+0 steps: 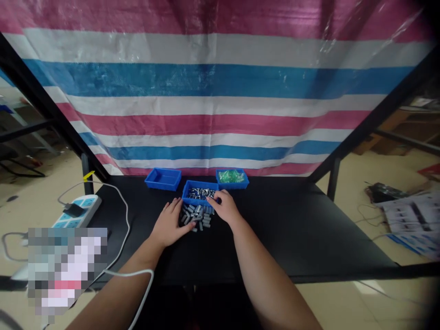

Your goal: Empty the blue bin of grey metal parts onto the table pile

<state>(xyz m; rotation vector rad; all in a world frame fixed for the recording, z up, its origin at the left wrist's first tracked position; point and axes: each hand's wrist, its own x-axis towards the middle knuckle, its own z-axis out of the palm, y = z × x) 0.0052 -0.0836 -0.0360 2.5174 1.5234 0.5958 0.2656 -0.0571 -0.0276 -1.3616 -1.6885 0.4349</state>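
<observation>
A loose pile of small grey cylindrical pieces (197, 216) lies on the black table, in front of a blue tray (195, 202) holding many small shiny metal parts (199, 193). My left hand (172, 222) rests at the left side of the pile, thumb and fingers spread apart around its edge, holding nothing visible. At the tray's front right corner is my right hand (224, 205), its fingers bent together over the edge of the tray; whatever may be between the fingertips is too small to make out.
An empty blue tray (162, 184) stands at the back left, and another blue tray (237, 185) with green and clear items is at the back right. A power strip (90, 207) and white cables lie left. Striped sheeting (206, 123) hangs behind the black table (292, 229).
</observation>
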